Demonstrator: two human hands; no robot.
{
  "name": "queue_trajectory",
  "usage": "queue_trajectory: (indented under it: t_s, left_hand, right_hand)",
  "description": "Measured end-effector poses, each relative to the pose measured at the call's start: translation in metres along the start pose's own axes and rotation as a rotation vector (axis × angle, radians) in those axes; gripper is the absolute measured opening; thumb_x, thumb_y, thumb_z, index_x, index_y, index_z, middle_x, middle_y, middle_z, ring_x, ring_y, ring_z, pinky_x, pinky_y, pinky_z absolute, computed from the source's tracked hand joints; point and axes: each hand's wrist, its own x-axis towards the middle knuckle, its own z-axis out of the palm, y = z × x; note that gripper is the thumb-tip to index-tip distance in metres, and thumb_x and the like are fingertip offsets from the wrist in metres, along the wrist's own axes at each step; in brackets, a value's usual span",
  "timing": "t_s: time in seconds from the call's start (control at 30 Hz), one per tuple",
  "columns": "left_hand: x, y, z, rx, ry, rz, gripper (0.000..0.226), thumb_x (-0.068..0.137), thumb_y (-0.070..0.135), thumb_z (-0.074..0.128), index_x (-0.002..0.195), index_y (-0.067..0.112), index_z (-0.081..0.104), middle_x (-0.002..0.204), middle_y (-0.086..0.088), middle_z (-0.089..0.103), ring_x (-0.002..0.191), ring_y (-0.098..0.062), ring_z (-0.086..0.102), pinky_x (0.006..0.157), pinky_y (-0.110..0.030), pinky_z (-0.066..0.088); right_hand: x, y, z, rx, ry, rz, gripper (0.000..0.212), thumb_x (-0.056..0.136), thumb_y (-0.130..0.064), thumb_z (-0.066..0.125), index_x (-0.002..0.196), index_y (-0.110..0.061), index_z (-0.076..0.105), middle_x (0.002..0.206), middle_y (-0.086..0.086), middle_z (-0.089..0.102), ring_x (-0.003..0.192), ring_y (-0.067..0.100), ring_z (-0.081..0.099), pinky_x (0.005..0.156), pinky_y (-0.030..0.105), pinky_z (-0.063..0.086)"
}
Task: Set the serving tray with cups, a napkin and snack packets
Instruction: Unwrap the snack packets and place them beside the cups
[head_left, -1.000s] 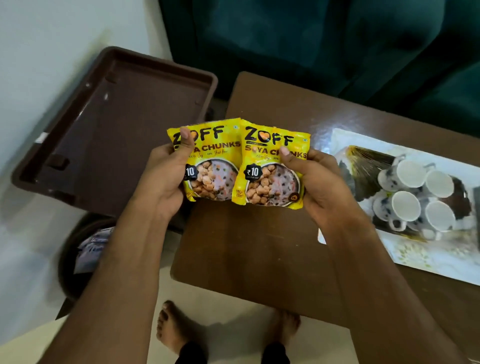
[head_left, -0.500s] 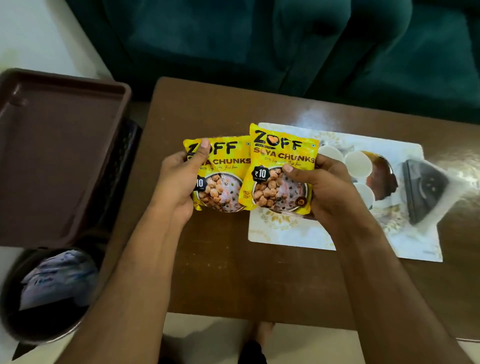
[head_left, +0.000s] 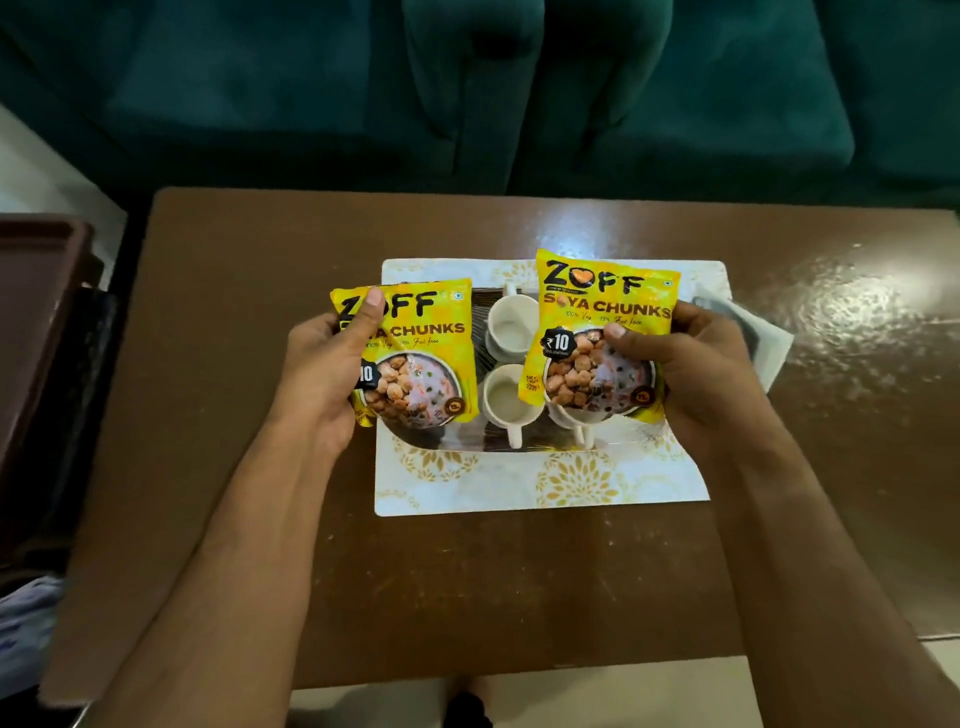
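Observation:
Two yellow soya-chunk snack packets hang over a white serving tray (head_left: 545, 483) with gold flower print. My left hand (head_left: 317, 374) grips the left packet (head_left: 415, 358) above the tray's left end. My right hand (head_left: 696, 374) grips the right packet (head_left: 597, 332) above the tray's right half. Between the packets I see two white cups (head_left: 511, 325) (head_left: 506, 400) standing on the tray; the handles of others poke out below the right packet. A folded white and grey napkin (head_left: 758, 332) lies at the tray's right edge, mostly behind my right hand.
The tray rests on a brown wooden table (head_left: 519, 587). A dark green sofa (head_left: 467, 93) stands behind the table. A dark brown plastic crate (head_left: 36, 312) is at the left edge, with a bin holding bluish cloth (head_left: 26, 623) below it.
The view has swung right, centring the tray. Both hands carried the packets over the tray and moved apart, so the packets no longer overlap and cups show between them.

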Motion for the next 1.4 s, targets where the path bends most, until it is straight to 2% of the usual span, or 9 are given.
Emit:
queue_trajectory:
  t_s: [0.13, 0.3, 0.53, 0.77, 0.93, 1.03, 1.1, 1.2, 1.4]
  left_hand:
    - [0.009, 0.0, 0.008, 0.021, 0.031, 0.001, 0.025, 0.092, 0.039, 0.074, 0.093, 0.014, 0.075, 0.095, -0.008, 0.082, 0.088, -0.027, 0.08, 0.082, -0.045, 0.064]
    - [0.022, -0.002, 0.013, 0.054, 0.078, -0.016, 0.026, 0.092, 0.04, 0.074, 0.093, 0.014, 0.076, 0.093, -0.007, 0.082, 0.085, -0.025, 0.081, 0.078, -0.041, 0.064]
    - [0.033, -0.019, 0.017, 0.126, 0.085, 0.009, 0.021, 0.093, 0.037, 0.074, 0.091, 0.016, 0.076, 0.084, 0.0, 0.082, 0.078, -0.018, 0.08, 0.069, -0.032, 0.063]
    - [0.039, -0.033, 0.021, 0.173, 0.141, 0.031, 0.023, 0.091, 0.036, 0.078, 0.102, 0.016, 0.076, 0.104, -0.007, 0.081, 0.099, -0.025, 0.078, 0.097, -0.051, 0.06]
    - [0.045, -0.04, 0.027, 0.188, 0.177, 0.101, 0.039, 0.092, 0.037, 0.077, 0.117, 0.007, 0.072, 0.107, -0.006, 0.08, 0.104, -0.021, 0.076, 0.101, -0.049, 0.058]
    - [0.05, -0.047, 0.028, 0.203, 0.221, 0.156, 0.037, 0.095, 0.036, 0.074, 0.116, 0.005, 0.07, 0.101, 0.0, 0.079, 0.097, -0.015, 0.076, 0.097, -0.041, 0.059]
    - [0.048, -0.052, 0.031, 0.266, 0.309, 0.211, 0.032, 0.096, 0.035, 0.073, 0.112, 0.007, 0.072, 0.09, 0.007, 0.075, 0.084, -0.007, 0.07, 0.085, -0.03, 0.056]
    - [0.042, -0.059, 0.035, 0.424, 0.452, 0.319, 0.031, 0.095, 0.038, 0.072, 0.112, 0.012, 0.076, 0.094, 0.003, 0.073, 0.086, -0.011, 0.066, 0.072, -0.017, 0.048]
    - [0.046, -0.069, 0.034, 0.585, 0.501, 0.364, 0.039, 0.091, 0.045, 0.073, 0.12, 0.019, 0.074, 0.115, -0.005, 0.067, 0.091, -0.013, 0.062, 0.074, -0.02, 0.044]
  right_hand:
    - [0.012, -0.004, -0.031, -0.025, 0.039, 0.005, 0.023, 0.083, 0.003, 0.076, 0.103, -0.008, 0.075, 0.095, 0.008, 0.082, 0.085, 0.025, 0.08, 0.066, 0.039, 0.065]
    - [0.023, -0.004, -0.063, -0.092, 0.111, -0.011, 0.026, 0.084, 0.004, 0.076, 0.106, -0.008, 0.075, 0.086, 0.002, 0.082, 0.077, 0.021, 0.08, 0.053, 0.03, 0.06]
    - [0.039, 0.01, -0.077, -0.321, 0.243, -0.103, 0.027, 0.079, -0.003, 0.079, 0.104, -0.011, 0.076, 0.095, 0.008, 0.079, 0.086, 0.028, 0.078, 0.082, 0.049, 0.063]
    - [0.051, 0.03, -0.066, -0.418, 0.261, -0.115, 0.032, 0.079, -0.015, 0.076, 0.11, -0.019, 0.072, 0.103, 0.002, 0.078, 0.097, 0.026, 0.075, 0.091, 0.054, 0.06]
    - [0.06, 0.044, -0.056, -0.43, 0.249, -0.083, 0.047, 0.084, -0.016, 0.079, 0.127, -0.013, 0.058, 0.119, 0.002, 0.07, 0.11, 0.025, 0.069, 0.099, 0.052, 0.056]
    - [0.064, 0.047, -0.057, -0.464, 0.266, -0.065, 0.049, 0.089, -0.011, 0.078, 0.13, -0.011, 0.052, 0.123, 0.002, 0.066, 0.115, 0.024, 0.065, 0.103, 0.051, 0.054]
    - [0.064, 0.048, -0.058, -0.52, 0.263, -0.075, 0.051, 0.089, -0.013, 0.079, 0.131, -0.01, 0.051, 0.126, 0.005, 0.066, 0.116, 0.023, 0.064, 0.103, 0.05, 0.053]
    - [0.062, 0.049, -0.058, -0.599, 0.263, -0.092, 0.055, 0.089, -0.014, 0.079, 0.135, -0.009, 0.05, 0.128, 0.008, 0.066, 0.118, 0.025, 0.063, 0.103, 0.05, 0.052]
    - [0.056, 0.059, -0.051, -0.742, 0.332, -0.224, 0.066, 0.089, -0.012, 0.076, 0.145, -0.004, 0.043, 0.13, 0.017, 0.067, 0.122, 0.033, 0.062, 0.092, 0.027, 0.043]
